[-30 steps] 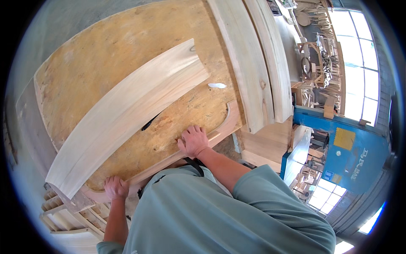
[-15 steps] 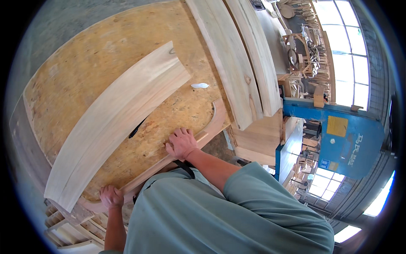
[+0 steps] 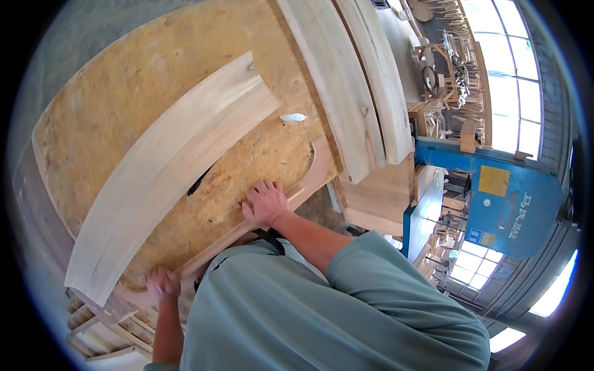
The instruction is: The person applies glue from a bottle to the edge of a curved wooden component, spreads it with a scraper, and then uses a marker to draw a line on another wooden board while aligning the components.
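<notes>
A long, thin wooden piece with curved ends (image 3: 317,170) lies along the near edge of the worn wooden tabletop (image 3: 136,68). My right hand (image 3: 266,204) grips its middle from above, fingers bent and the thumb toward the left. Down at the left end, my left hand (image 3: 163,283) is closed over the same piece, its fingers partly curled out of sight. Beyond both hands rests a wide, curved pale board (image 3: 167,167). A black pen (image 3: 199,180) sits against that board's near edge. Further right is a small white object (image 3: 292,117), its kind unclear.
Two thick pale planks (image 3: 346,99) lie side by side along the right of the table. Past them stands a blue machine (image 3: 510,204) with a flat table (image 3: 424,210). Slatted wooden parts (image 3: 111,337) are below at lower left. Wood stock fills racks (image 3: 455,62) by the windows.
The view has tilted slightly, so the table and its things appear a little higher. Both hands keep their hold on the curved-ended wooden piece, with little visible movement.
</notes>
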{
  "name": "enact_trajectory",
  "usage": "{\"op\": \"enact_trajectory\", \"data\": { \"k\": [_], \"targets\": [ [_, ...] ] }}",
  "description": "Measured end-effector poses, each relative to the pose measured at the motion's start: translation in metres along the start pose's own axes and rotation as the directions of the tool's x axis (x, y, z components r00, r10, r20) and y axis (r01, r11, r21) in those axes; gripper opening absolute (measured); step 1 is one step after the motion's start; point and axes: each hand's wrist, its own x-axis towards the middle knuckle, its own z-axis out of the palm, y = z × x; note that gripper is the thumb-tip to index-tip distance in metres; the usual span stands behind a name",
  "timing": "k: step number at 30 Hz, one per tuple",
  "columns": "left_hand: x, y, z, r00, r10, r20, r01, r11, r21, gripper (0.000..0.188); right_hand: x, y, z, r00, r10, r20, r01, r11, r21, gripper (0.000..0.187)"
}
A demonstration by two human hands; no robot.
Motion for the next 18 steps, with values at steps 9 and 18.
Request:
{"op": "enact_trajectory", "data": {
  "k": [9,18],
  "targets": [
    [-0.0002,-0.0017,-0.0013,1.0,0.003,0.012,-0.003,1.0,-0.013,0.009,0.0003,-0.0015,-0.0032,0.997,0.004,0.072,-0.004,1.0,0.0,0.032],
    [0.001,0.0009,-0.0015,1.0,-0.003,0.003,0.003,1.0,-0.007,0.01,0.0016,-0.0011,-0.0048,0.994,0.009,0.105,-0.009,1.0,-0.001,0.034]
  ]
}}
